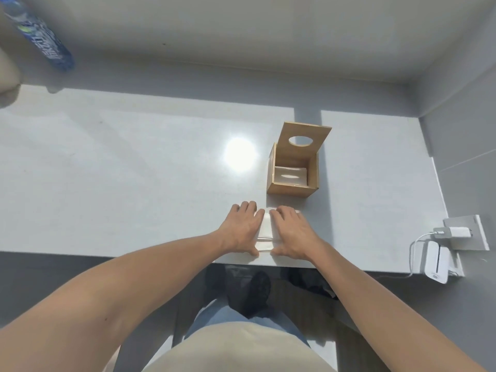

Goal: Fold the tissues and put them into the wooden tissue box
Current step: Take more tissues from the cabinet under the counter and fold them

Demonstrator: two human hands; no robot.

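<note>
A white tissue (pixel 266 229) lies flat near the front edge of the white table (pixel 134 170). My left hand (pixel 243 226) presses on its left side and my right hand (pixel 291 232) on its right side, fingers spread, thumbs at the near edge. Most of the tissue is hidden under my hands. Just beyond them stands the wooden tissue box (pixel 294 170), its lid with an oval hole tilted up and back. White tissue lies inside the box at the bottom.
A blue-labelled water bottle (pixel 43 36) stands at the far left corner. At the right table edge are a white charger with cable (pixel 456 233) and a white device (pixel 436 264). A bright light glare (pixel 239 154) sits left of the box.
</note>
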